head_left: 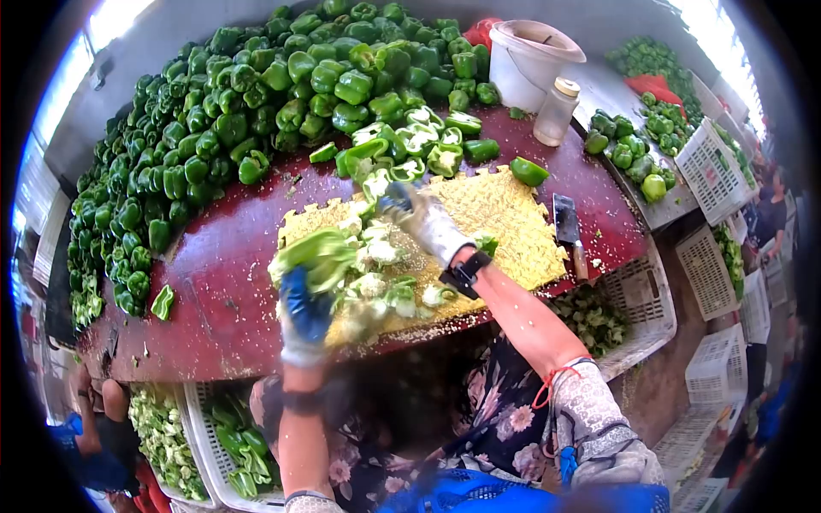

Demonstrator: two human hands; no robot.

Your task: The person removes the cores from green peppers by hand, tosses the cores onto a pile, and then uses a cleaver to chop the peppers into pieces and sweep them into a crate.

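My left hand (305, 316), in a blue-and-white glove blurred by motion, is closed around green pepper pieces (316, 258) at the left side of the yellow mat (505, 218). In a similar glove, my right hand (421, 221) reaches over the mat's middle with curled fingers; what they hold, if anything, is hidden. Pale pepper cores (376, 248) lie scattered between the two hands. Just beyond my right fingertips sit cut pepper halves (415, 141), some with their white insides showing. A cleaver (566, 224) rests at the mat's right edge.
A large heap of whole green peppers (231, 128) covers the back and left of the red table (214, 299). A white bucket (530, 73) and a jar (556, 113) stand at the back right. Crates (650, 321) sit below the table; other people are at both sides.
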